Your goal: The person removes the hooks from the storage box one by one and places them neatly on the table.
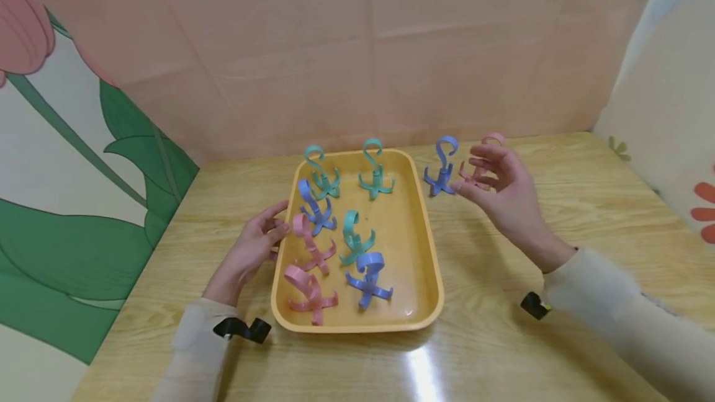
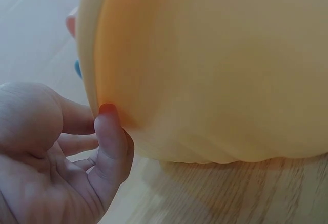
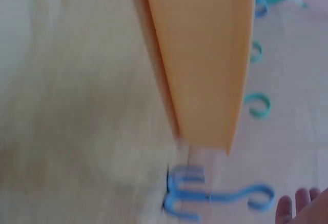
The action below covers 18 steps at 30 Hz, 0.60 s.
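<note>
Along the left rim of a yellow-orange tray (image 1: pixel 399 222) my left hand (image 1: pixel 254 247) pinches the edge; in the left wrist view a fingertip (image 2: pixel 108 131) presses the tray's outer wall. My right hand (image 1: pixel 505 194) is raised beyond the tray's right side with spread, bent fingers, and nothing shows between them. Near its thumb stands a blue claw hook (image 1: pixel 441 180) with a curled top, also in the right wrist view (image 3: pixel 205 196). A pink claw hook (image 1: pixel 494 137) is partly hidden behind the right fingers; I cannot tell whether they touch it.
Inside the tray stand several similar hooks: teal ones (image 1: pixel 377 185), blue ones (image 1: pixel 368 287) and pink ones (image 1: pixel 315 303). The tray rests on a wooden table (image 1: pixel 480 340). A pinkish covering (image 1: pixel 368 79) rises behind it, with patterned panels at both sides.
</note>
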Available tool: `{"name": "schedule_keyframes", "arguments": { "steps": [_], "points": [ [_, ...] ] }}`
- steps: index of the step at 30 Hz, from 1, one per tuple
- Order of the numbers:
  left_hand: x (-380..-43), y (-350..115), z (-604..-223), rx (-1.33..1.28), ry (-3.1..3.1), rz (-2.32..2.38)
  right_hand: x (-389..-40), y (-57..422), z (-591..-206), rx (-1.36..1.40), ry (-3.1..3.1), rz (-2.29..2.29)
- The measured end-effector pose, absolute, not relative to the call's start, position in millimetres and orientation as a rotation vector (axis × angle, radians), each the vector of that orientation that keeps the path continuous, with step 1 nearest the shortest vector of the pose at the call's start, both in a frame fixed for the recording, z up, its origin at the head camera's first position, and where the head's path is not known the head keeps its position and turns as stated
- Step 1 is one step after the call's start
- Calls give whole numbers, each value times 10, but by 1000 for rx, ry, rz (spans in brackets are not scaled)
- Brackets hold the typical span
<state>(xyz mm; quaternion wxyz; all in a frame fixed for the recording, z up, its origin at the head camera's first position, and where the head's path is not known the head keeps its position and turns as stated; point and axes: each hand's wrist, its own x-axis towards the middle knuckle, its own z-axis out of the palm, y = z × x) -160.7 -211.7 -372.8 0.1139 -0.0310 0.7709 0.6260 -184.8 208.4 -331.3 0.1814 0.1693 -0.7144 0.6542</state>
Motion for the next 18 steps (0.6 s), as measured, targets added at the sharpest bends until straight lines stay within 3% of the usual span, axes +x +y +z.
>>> {"name": "schedule_keyframes", "arguments": {
  "steps": [18],
  "points": [
    [-1599,-2125,-3717,-85,2264,1823,-1329,1465,-3452,791,-2152,2194]
  ]
}}
